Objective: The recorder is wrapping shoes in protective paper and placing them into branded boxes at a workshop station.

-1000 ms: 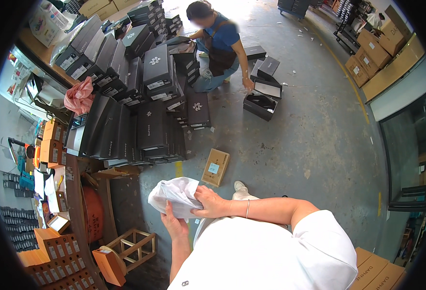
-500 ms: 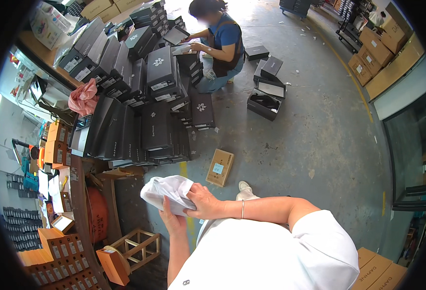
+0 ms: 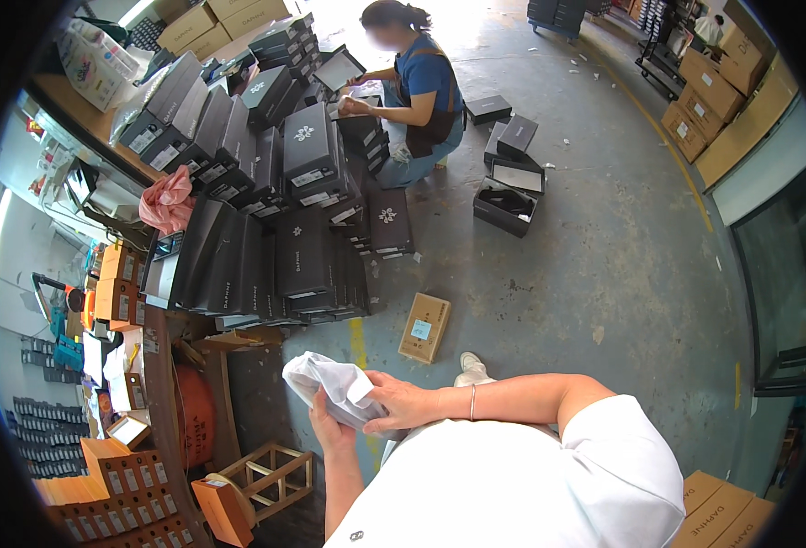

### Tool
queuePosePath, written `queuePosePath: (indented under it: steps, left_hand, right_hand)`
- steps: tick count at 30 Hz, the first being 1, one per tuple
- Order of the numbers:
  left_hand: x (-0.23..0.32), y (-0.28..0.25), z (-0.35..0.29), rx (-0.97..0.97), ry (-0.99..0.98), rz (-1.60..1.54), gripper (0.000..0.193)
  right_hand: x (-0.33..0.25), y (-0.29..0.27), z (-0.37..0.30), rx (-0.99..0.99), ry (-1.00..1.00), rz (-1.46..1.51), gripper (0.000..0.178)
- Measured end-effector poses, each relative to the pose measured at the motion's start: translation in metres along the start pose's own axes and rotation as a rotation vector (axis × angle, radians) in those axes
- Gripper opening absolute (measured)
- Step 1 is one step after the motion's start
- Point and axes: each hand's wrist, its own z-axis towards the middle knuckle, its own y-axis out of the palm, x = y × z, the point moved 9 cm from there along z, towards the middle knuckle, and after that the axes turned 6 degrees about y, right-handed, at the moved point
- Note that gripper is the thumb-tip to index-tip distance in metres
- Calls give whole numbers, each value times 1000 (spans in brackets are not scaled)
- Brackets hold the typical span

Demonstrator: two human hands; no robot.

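A white wrapped bundle point(image 3: 337, 376), loose and creased at its far end, is held up in front of my body. What lies inside the wrapping is hidden. My left hand point(image 3: 332, 427) grips it from beneath, the fingers reaching up its near left side. From the right, my right hand point(image 3: 405, 402) closes over the bundle's right end, with a thin bracelet on that wrist. Beyond my hands, a small brown cardboard box point(image 3: 425, 329) with a pale blue label lies on the floor.
Stacked black shoe boxes point(image 3: 307, 260) fill the left front. Behind them a co-worker point(image 3: 426, 87) crouches, handling an opened box. Another open shoe box point(image 3: 503, 205) sits on the floor. A wooden stool point(image 3: 275, 475) bearing an orange box point(image 3: 222, 511) stands at lower left.
The bundle's loose end has folded over and my left fingers have shifted on it. The whole view has moved slightly. The co-worker's hands have moved over the boxes.
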Motion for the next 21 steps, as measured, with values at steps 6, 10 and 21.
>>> queuePosePath:
  steps: [6,10,21]
  left_hand:
    - [-4,2,-4,2,-19,-9,41]
    - [-8,-7,-1,-3,-18,-10,42]
    - [-2,10,-2,-69,3,-20,43]
  right_hand:
    - [6,3,-3,-6,10,21,77]
    - [6,2,-3,-3,0,38,77]
    - [4,4,-9,33,-46,45,84]
